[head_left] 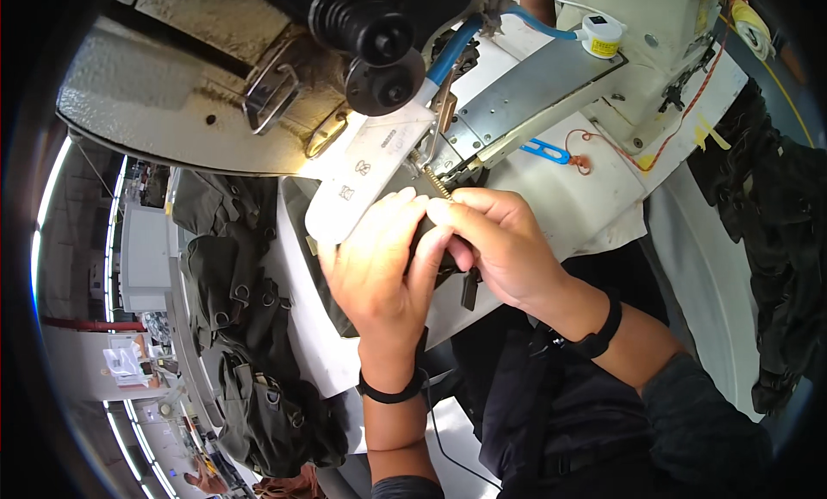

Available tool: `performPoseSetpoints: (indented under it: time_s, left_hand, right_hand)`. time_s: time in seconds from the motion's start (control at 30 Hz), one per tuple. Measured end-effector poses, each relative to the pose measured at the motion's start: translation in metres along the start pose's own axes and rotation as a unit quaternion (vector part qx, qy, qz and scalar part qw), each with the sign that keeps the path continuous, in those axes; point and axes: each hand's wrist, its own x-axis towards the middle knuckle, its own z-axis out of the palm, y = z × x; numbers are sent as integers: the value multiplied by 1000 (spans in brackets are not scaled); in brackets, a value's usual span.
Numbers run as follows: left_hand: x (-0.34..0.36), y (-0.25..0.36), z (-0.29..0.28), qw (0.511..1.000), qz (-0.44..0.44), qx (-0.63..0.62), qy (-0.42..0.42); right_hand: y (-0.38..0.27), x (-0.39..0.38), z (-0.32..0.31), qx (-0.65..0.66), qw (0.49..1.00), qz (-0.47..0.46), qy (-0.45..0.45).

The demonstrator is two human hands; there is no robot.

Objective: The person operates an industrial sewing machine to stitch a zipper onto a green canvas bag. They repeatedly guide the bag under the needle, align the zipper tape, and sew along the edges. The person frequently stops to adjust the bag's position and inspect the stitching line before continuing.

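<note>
My left hand and my right hand meet over a dark fabric piece lying on the white bed of a sewing machine. Both pinch the fabric close to the needle area, where a small coil spring shows. A dark strap end hangs below my right palm. Much of the fabric is hidden under my fingers. A black band sits on each wrist.
A pile of dark olive fabric pieces with metal rings lies left. More dark pieces hang at right. Blue scissors and an orange cord lie on the machine table. A lamp head is above.
</note>
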Motion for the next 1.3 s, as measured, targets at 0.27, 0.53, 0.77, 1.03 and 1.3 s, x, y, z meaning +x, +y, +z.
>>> performPoseSetpoints:
  time_s: [0.27,0.53,0.77,1.03,1.3]
  left_hand:
    - [-3,-7,10,991,-83,-109,5]
    - [-17,0,18,997,-48,-60,9]
    - [-12,-3,26,996,-36,-16,83]
    - [-6,-11,24,994,26,-14,102]
    - [4,-25,31,993,43,8,108]
  right_hand:
    - [1,15,14,-95,991,-56,77]
    - [-14,3,8,-260,957,-111,61]
    - [-24,3,9,-213,974,-34,64]
    - [-15,7,6,-173,981,-45,80]
    - [-45,6,2,-554,825,-92,58]
